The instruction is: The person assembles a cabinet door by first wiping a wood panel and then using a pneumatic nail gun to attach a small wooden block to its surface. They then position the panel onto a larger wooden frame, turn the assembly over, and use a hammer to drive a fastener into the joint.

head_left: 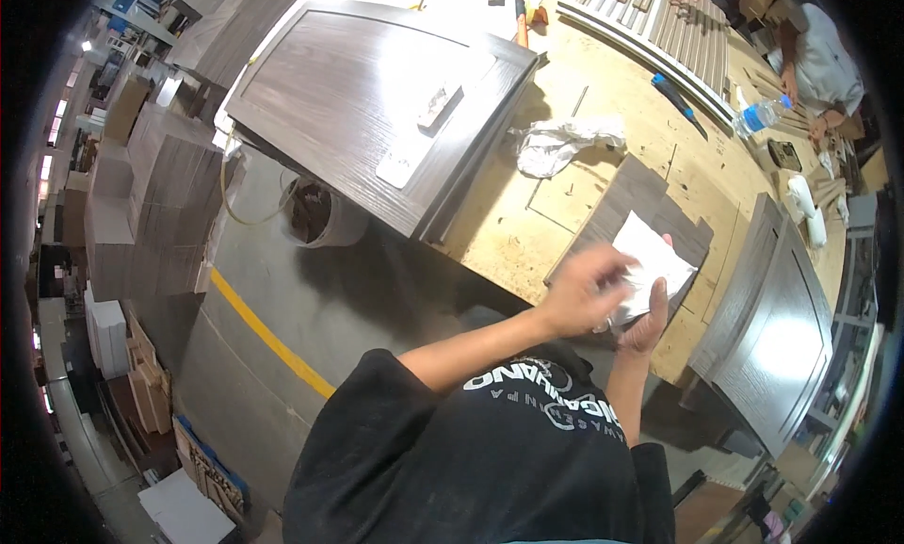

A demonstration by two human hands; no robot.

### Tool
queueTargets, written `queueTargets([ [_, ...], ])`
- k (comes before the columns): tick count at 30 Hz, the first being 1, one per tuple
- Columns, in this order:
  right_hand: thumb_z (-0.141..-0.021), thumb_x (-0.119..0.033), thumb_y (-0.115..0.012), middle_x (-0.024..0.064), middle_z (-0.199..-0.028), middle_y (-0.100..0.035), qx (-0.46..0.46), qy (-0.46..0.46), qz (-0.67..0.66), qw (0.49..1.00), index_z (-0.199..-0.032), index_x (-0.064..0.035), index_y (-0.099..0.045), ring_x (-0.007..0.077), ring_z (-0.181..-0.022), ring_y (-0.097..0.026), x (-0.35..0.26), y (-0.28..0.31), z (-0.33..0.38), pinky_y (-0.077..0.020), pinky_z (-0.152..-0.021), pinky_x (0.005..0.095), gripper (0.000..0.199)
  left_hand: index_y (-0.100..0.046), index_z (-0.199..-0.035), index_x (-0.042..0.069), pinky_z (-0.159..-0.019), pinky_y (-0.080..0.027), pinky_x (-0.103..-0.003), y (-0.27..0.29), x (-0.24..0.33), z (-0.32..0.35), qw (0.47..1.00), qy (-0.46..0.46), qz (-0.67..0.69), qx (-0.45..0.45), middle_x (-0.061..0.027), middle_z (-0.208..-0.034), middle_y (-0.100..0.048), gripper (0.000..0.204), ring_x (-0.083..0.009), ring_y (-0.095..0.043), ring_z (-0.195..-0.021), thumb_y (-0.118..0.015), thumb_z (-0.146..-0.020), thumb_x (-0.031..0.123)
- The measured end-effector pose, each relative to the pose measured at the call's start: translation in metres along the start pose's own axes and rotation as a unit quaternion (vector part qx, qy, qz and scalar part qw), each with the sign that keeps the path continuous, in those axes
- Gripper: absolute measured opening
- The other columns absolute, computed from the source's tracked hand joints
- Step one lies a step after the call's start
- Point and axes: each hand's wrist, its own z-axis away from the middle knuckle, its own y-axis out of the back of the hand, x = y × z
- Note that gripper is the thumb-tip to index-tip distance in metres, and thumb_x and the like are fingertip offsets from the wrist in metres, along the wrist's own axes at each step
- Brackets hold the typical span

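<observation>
A folded white sheet point(650, 252), paper or thin cloth, is in my right hand point(646, 325). The right thumb presses on its face while fingers support it from behind. My left hand point(589, 288) is at the sheet's left side with bent fingers. Motion smears those fingertips, so I cannot tell if they grip it. Below and behind the sheet, dark grey wood-grain pieces point(626, 188) lie on the light wooden bench point(490, 252). A crumpled white cloth point(565, 145) sits just beyond them.
Grey panelled doors point(348, 82) are stacked at the left, with a small block point(440, 105) on top. Another panelled door point(777, 327) stands at the right. Farther off are a blue-handled tool point(678, 103), a bottle point(763, 116) and a co-worker point(819, 64). A bucket point(325, 214) is on the floor.
</observation>
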Motion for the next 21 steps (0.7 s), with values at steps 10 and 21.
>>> queueTargets([
  [10,-0.082,-0.04,-0.069,0.0212,-0.151,-0.035,-0.031,0.122,0.548,0.827,-0.152,-0.0066,-0.021,0.0374,-0.146,-0.018,0.018,-0.029,0.016,-0.008,-0.116,0.0554,0.092,-0.039,-0.142,0.006,-0.092,-0.05,-0.04,0.015,-0.055,0.031,0.832,0.322,0.423,0.16,-0.0155,-0.136,-0.052,0.062,-0.0275,-0.06,-0.109,-0.035,-0.1,0.051],
  [21,-0.093,-0.033,-0.06,0.0142,-0.122,-0.064,0.362,0.024,0.528,0.768,-0.125,-0.0084,-0.061,0.0313,-0.112,-0.06,-0.001,0.183,0.087,-0.0477,-0.092,0.0384,0.041,-0.024,-0.152,0.012,-0.047,-0.041,-0.024,0.031,-0.024,-0.051,0.839,0.274,0.442,-0.163,-0.025,-0.113,-0.06,0.081,-0.0118,-0.049,-0.054,-0.057,-0.092,0.056],
])
